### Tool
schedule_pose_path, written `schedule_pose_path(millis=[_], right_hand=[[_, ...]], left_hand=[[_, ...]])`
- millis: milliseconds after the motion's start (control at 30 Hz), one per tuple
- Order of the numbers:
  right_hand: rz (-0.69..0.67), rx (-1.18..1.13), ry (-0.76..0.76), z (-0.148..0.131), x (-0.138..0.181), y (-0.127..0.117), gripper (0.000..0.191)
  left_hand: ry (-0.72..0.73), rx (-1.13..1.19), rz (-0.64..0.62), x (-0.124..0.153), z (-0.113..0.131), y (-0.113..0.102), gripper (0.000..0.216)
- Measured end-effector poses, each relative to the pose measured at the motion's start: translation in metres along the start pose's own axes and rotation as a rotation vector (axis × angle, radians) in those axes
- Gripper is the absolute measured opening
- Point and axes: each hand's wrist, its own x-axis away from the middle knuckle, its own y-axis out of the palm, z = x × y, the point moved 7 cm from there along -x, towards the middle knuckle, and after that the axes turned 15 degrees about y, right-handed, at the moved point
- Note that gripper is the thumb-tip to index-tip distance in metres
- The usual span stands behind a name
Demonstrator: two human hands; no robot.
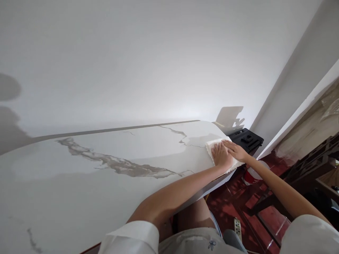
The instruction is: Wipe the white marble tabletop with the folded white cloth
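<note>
Head view shows a white, wavy-edged cloth (236,163).

A long white table (79,201) with rounded far corners is set along a pale wall (132,70). Its glossy top is patterned like marble: a broad grey-brown vein (127,165) is traced diagonally across the middle, and finer cracks are drawn near the far edge and the right end. Soft shadows are thrown over parts of the surface. At the right end, a cream cloth (235,164) with a scalloped edge is spread flat, reaching the table's border. Below, a dark red tiled floor (225,203) is seen, on which a red and white bucket (250,176) and a pale power strip (237,227) are placed.
</note>
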Motion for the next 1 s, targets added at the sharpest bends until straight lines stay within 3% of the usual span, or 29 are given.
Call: schedule_pose_path(millis=[133,267,633,800,1000], right_hand=[[-0.004,0.049,0.076,0.024,-0.018,-0.01,0.051],[-0.006,0.107,0.188,0.042,-0.052,-0.009,0.05],[0.039,0.183,0.294,0.047,-0.164,0.016,0.049],[0.055,0.165,0.261,0.026,-0.2,0.029,0.048],[0.032,0.202,0.129,-0.044,-0.236,0.055,0.049]], left_hand=[[0.047,0.014,0.017,-0.031,0.005,0.011,0.049],[0.175,-0.119,-0.004,-0.069,-0.001,0.016,0.048],[0.173,-0.191,0.004,-0.151,-0.082,0.005,0.045],[0.163,-0.216,-0.014,-0.162,-0.117,-0.013,0.046],[0.047,-0.281,-0.006,-0.148,-0.179,-0.063,0.059]])
